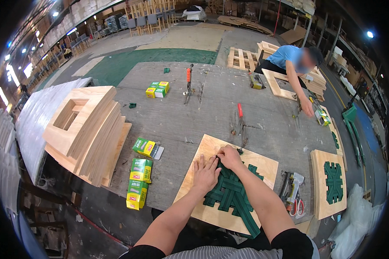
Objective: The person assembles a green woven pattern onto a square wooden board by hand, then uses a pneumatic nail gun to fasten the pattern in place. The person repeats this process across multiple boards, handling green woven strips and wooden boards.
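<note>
A light plywood panel (266,164) lies at the table's near edge, with dark green webbing (224,192) woven across its middle. One long webbing strap (246,222) runs down over the panel's near edge. My left hand (206,173) rests flat on the panel, fingers stretched out, its fingertips beside the webbing's far left corner. Right by them, my right hand (230,157) is closed with its fingers pinched on the webbing at that corner. My right forearm hides part of the weave. To the right lie a staple gun (294,185) and scissors (297,209).
Several green-and-yellow boxes (141,169) stand left of the panel. Wooden frames (83,129) are stacked at left, webbed panels (320,185) at right. Clamps with a red handle (240,111) and an orange handle (189,75) stand on the table (173,116). A co-worker (285,58) leans in at far right.
</note>
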